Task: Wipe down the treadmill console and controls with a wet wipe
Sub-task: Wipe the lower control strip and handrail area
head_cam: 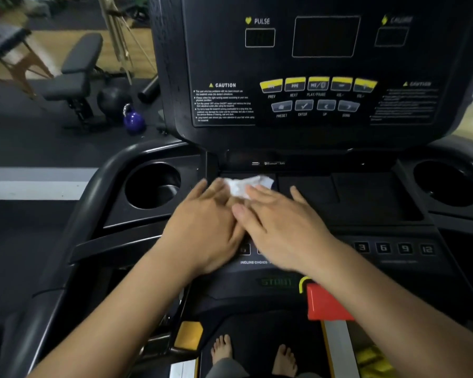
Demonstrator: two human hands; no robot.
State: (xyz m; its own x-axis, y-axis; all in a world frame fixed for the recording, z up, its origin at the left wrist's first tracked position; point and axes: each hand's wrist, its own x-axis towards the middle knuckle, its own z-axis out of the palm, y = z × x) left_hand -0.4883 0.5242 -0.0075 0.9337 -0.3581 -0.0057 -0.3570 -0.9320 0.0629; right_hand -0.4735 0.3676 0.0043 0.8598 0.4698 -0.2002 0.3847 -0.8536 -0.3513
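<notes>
White and crumpled, the wet wipe [247,186] lies on the matte black tray [366,197] of the treadmill console [224,50], below the upright display panel. Its long axis runs roughly left to right, and the ragged free end points right and a little away from the person.

Both hands are laid over its near edge. The left hand [202,222] rests with fingers stretched out and fingertips touching the wipe's left end. The right hand [281,222] lies flat with straight fingers pressing the wipe's right part. Neither hand curls round it, though the frame is slightly blurred here.

2 round cup holders flank the tray, the left cup holder [152,186] and the right cup holder [445,184]; both wells show only dark, glossy insides.

On the panel, 5 yellow-topped buttons [318,83] sit in a row. Square keys [393,248] marked 3, 6, 9, 12 lie near the right wrist, with a red plastic block [325,301] below. A purple kettlebell [133,120] stands on the floor at left.
</notes>
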